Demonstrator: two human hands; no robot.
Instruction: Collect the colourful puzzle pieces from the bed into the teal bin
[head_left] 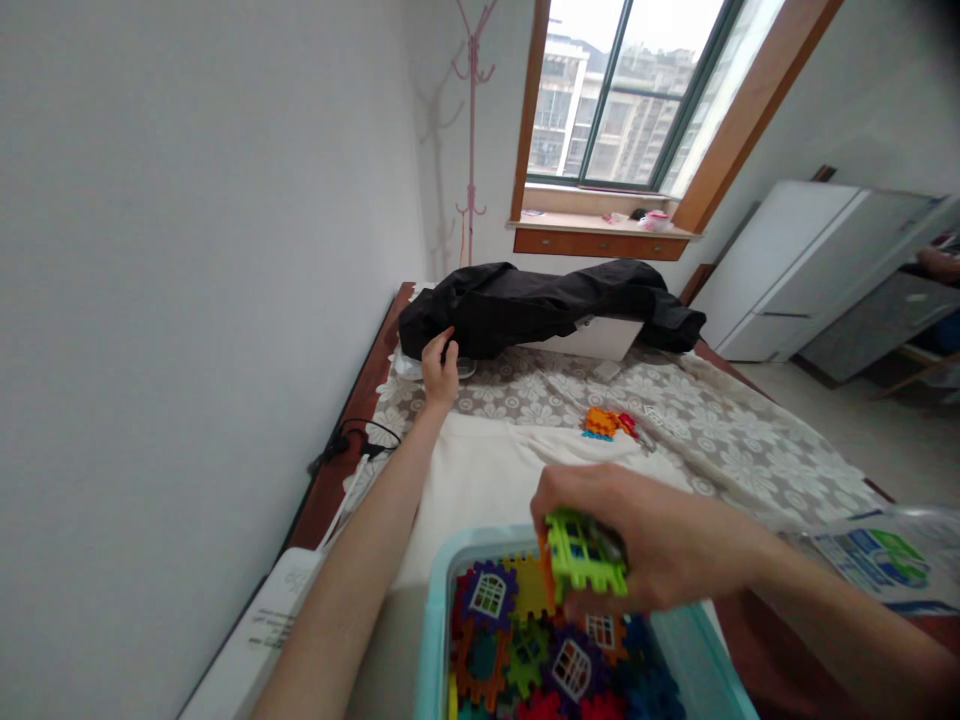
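My right hand point(607, 535) is closed around a light-green interlocking plastic building block point(581, 555), with an orange edge showing beside it. It hangs just above a pale turquoise plastic bin point(435, 620). Inside the bin lie several purple, orange, yellow, green, red and blue blocks, such as a purple block with a white window point(491, 592). Stretched far forward, my left hand point(441, 372) has its fingers curled at the near edge of a dark cloth point(517, 305), seemingly pinching it. The cloth drapes over a white box point(581, 338).
Orange, red and blue blocks point(600, 422) lie on the floral bed cover point(525, 385) ahead. At left are a wall, a black cable point(360, 440) and a white box with print point(277, 610). A clear plastic bag point(892, 555) lies at right. A pink coat stand point(472, 130) stands behind.
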